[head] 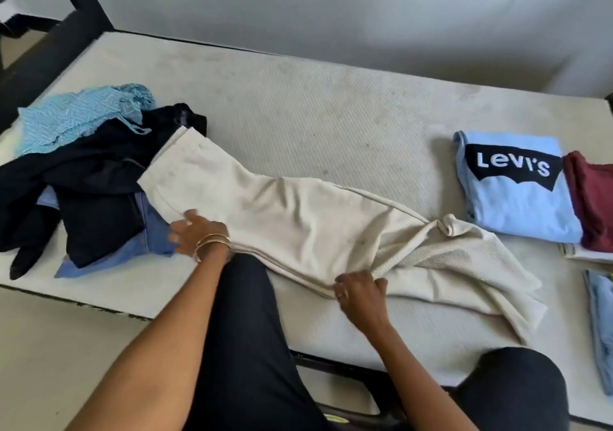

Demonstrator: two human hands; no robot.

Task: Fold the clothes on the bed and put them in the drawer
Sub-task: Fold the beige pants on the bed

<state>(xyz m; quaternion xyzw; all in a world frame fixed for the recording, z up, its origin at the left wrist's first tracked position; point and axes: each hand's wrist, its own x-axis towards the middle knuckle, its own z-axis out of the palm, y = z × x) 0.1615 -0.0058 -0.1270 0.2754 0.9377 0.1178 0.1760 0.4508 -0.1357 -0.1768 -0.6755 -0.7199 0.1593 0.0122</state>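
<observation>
cream trousers (292,218) laid across the bed (331,115) mid-frame, waistband upper left | likely soft, light, limp, will sag: take at seam edges | left hand (195,231) flat, pressing near waist | right hand (360,293) pinching near-edge fabric | no drawer in view | folded Levi's tee (517,195) right, unfolded pile (83,178) left

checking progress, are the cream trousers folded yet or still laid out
Laid out, not folded small: the cream trousers stretch lengthwise across the mattress, legs together, hems rumpled, with both hands on their near edge.
</observation>
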